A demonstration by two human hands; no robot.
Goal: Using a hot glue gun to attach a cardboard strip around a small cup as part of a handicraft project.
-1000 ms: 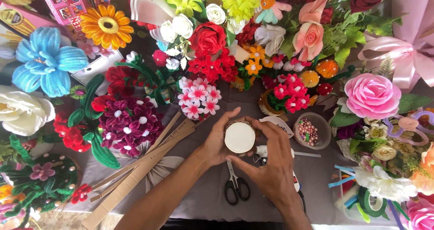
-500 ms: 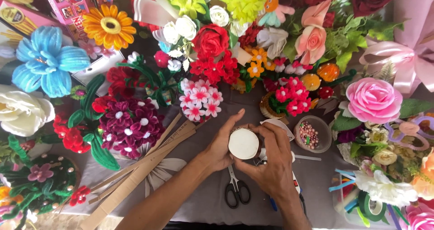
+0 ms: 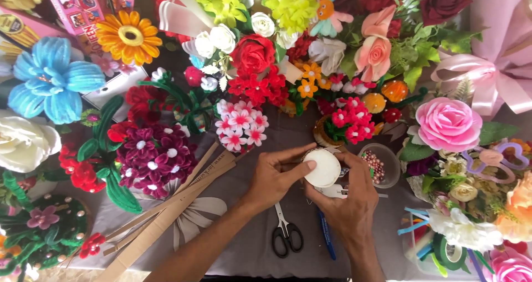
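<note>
Both hands [image 3: 310, 185] still grip white disc [image 3: 321, 168], seemingly shifted slightly right

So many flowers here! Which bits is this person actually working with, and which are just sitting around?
In hand:
- small round white disc-topped object
- left hand and right hand, both gripping it

Lying about:
- black-handled scissors
- blue pen
- clear cup of beads
- brown cardboard strips
- big pink fabric rose
- blue fuzzy flower
</note>
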